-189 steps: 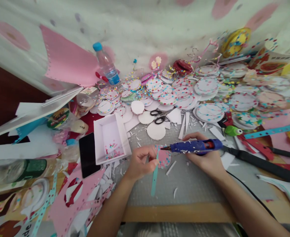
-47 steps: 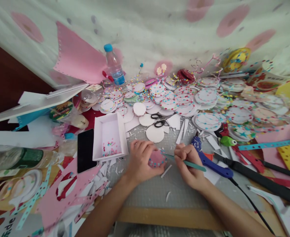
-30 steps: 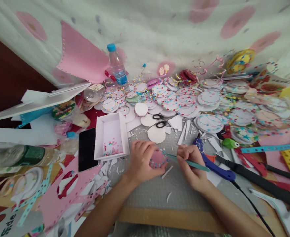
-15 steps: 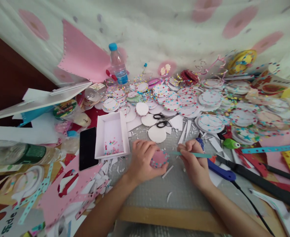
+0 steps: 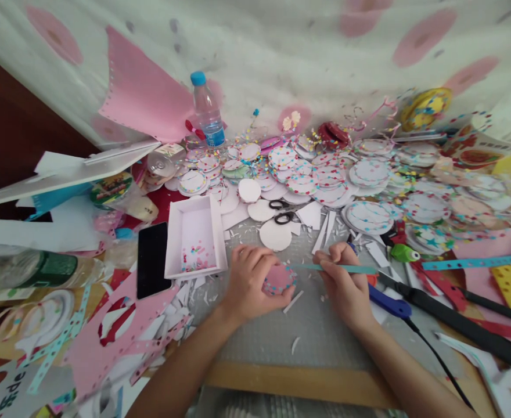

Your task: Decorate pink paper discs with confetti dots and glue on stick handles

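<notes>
From where I stand, the left hand (image 5: 251,287) curls around a small pink disc (image 5: 279,278) edged with blue and red dots, fingers over its far side and thumb along the near side, holding it just above or against the grey mat (image 5: 299,348). The right hand (image 5: 345,284) pinches a thin teal strip (image 5: 360,269) between thumb and fingers. One end of the strip sticks out past the hand on the right, and the other runs left towards the disc's dotted edge; it seems to meet that edge, though the view is too blurred for me to be sure. A narrow white paper sliver (image 5: 293,302) lies near the left thumb. Behind the right hand and partly hidden by it, a blue glue gun (image 5: 390,305) rests with its cord trailing towards the front of the table. To the left of the left hand is an open white box (image 5: 194,226) with pink and red dots scattered inside, and just beside that a black phone (image 5: 152,261). Beyond the hands I see a plain white disc (image 5: 275,234), black-handled scissors (image 5: 284,217) and a heap of dotted white discs (image 5: 369,217), with a blue-capped bottle (image 5: 209,116) upright at the back.
</notes>
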A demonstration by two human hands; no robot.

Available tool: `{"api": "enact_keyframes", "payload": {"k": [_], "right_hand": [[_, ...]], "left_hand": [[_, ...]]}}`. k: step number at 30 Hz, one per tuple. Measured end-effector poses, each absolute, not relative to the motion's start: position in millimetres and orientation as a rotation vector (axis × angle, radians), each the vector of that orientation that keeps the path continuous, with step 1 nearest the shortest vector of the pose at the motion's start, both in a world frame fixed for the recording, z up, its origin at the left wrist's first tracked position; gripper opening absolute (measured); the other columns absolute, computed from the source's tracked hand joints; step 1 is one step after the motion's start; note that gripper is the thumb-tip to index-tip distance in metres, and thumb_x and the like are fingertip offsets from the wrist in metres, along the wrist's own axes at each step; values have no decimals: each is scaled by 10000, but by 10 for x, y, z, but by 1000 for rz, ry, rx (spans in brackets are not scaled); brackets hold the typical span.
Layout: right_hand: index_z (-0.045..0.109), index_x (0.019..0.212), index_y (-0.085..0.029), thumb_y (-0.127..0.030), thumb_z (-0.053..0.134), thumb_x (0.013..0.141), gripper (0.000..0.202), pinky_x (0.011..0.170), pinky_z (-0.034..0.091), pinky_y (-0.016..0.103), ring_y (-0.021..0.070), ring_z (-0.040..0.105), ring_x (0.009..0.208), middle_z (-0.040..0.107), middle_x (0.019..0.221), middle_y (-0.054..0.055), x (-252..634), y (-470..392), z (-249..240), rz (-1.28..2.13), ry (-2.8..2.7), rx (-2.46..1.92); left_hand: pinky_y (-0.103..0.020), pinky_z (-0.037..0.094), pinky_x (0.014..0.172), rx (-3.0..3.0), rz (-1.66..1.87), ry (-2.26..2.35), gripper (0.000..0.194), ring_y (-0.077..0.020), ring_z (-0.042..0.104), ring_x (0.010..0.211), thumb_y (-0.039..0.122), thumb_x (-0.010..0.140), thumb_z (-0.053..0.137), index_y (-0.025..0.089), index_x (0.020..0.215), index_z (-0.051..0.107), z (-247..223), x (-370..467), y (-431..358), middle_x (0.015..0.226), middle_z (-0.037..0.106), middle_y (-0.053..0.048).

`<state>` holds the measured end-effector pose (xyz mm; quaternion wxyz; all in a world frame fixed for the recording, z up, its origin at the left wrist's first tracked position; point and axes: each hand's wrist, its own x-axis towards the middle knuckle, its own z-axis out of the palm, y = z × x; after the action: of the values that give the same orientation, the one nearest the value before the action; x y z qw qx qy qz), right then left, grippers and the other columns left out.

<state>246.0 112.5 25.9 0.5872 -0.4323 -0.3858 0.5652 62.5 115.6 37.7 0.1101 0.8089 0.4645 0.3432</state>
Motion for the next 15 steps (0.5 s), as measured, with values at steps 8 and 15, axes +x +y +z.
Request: {"api": "enact_keyframes", "payload": {"k": [8,15], "right_hand": [[404,774,-246,-220,576,833,184,526,237,256,131,278,586,319,628,-50,2458,1125,225,1391,-920,-976],[393,767,-248,-243,597,816,210,507,234,250,129,282,573,320,622,-51,2438,1131,245,1429,-854,-970]], "left_hand": [[-427,369,887,2384,1018,1341,319,-233,584,880,372,653,685,185,889,581,363,637,1159,917,645,-65],[-428,370,883,2394,1023,1333,328,-229,589,873,399,666,684,171,881,588,368,635,1155,909,644,-64]]}}
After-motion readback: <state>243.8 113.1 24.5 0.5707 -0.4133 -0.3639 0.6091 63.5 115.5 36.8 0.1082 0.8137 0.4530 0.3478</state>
